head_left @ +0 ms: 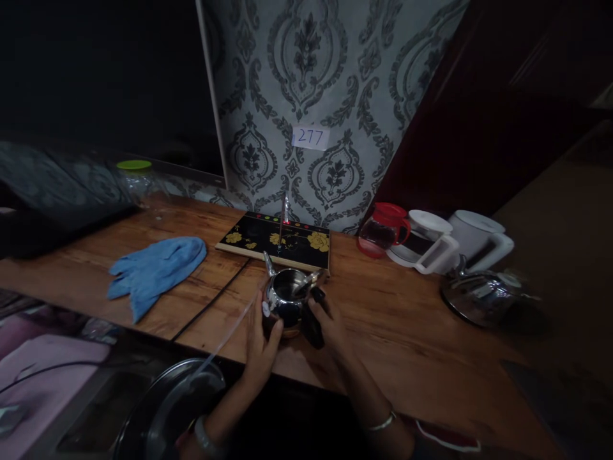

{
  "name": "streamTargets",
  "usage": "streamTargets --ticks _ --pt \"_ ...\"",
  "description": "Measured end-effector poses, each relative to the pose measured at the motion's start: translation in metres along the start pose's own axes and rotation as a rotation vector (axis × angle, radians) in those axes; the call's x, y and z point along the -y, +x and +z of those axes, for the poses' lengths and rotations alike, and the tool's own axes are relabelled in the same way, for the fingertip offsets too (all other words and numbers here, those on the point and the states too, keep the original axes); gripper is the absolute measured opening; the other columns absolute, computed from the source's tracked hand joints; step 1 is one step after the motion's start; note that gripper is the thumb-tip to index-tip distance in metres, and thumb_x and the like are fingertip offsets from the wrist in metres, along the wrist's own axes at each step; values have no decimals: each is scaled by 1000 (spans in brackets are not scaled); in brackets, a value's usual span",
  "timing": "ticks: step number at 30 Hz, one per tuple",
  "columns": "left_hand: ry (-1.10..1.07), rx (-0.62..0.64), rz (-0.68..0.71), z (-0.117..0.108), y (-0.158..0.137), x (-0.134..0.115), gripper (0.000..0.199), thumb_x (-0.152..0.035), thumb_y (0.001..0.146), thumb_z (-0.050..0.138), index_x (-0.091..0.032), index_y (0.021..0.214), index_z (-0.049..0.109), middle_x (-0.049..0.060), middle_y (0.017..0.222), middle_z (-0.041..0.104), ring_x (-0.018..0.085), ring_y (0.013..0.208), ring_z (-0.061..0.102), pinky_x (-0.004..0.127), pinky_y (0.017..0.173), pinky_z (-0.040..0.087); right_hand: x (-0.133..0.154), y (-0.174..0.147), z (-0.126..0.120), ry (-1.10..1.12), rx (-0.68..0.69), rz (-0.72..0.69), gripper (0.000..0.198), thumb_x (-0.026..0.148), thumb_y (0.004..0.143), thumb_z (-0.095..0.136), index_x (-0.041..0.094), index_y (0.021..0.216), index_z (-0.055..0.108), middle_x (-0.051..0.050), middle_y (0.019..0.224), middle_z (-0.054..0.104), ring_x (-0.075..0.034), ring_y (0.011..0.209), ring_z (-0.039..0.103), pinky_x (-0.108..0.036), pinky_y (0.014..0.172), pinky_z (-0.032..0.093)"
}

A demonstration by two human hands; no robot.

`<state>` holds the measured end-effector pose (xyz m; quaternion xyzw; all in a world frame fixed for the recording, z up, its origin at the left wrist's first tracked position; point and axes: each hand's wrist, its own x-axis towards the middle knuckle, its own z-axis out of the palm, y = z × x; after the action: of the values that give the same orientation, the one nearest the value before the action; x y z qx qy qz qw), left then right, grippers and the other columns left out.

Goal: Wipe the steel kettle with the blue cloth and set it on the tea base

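Observation:
A small shiny metal teapot (pixel 282 311) is in front of me over the wooden counter, its spout pointing away and slightly left. Its top is open, and a metal lid (pixel 309 281) stands tilted at the right of the mouth. My left hand (pixel 262 338) wraps round the pot's left side, thumb on the near face. With my right hand (pixel 330 322) I grip the black handle (pixel 312 326) on the right. Whether the pot's base touches the counter, I cannot tell. Just beyond lies a black panel with gold flowers (pixel 256 237), a thin upright spout rising from it.
On the wooden counter (pixel 383 338), a blue cloth (pixel 160 265) lies left. A red-lidded jug (pixel 380 230), white-handled jugs (pixel 421 236) and a metal kettle (pixel 479 300) stand right. A green-lidded jar (pixel 136 182) is back left. A clear tube (pixel 232 329) runs down to a metal basin (pixel 191 370).

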<state>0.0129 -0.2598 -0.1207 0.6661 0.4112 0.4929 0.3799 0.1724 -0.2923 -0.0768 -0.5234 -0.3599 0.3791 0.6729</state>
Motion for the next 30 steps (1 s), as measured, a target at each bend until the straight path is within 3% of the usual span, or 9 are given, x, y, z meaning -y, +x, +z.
streamTargets --ticks 5,9,16,21,30 --pt "-6 -5 -10 -1 -1 -2 71 -48 93 53 -25 154 26 11 160 31 27 148 28 49 122 22 -5 -1 0 34 -6 -3 48 52 78 72 27 119 70 -5 122 71 -30 123 59 -49 109 43" --pt "-16 3 -14 -2 0 -6 70 -49 93 52 -25 154 27 10 160 32 28 149 26 48 123 21 -7 -16 -2 52 -28 19 54 52 82 68 27 130 63 -7 129 68 -30 124 59 -51 108 44" --pt "5 -5 7 -2 -1 -3 71 -47 93 53 -26 154 26 11 160 32 28 148 29 49 122 22 -11 -40 -9 -146 -33 -108 65 49 82 71 25 140 55 -8 144 57 -30 133 52 -49 114 39" --pt "31 -33 4 1 -1 3 75 -46 89 60 -27 154 27 11 159 34 29 147 30 51 121 25 -12 -25 -17 -198 -21 -111 56 53 85 65 27 134 61 -7 141 60 -30 134 50 -50 115 36" --pt "28 -73 -25 4 4 8 78 -45 88 61 -26 154 26 12 158 36 30 146 32 51 120 26 -10 7 -14 -97 48 -149 53 54 83 67 28 129 65 -6 137 63 -31 131 53 -52 115 35"
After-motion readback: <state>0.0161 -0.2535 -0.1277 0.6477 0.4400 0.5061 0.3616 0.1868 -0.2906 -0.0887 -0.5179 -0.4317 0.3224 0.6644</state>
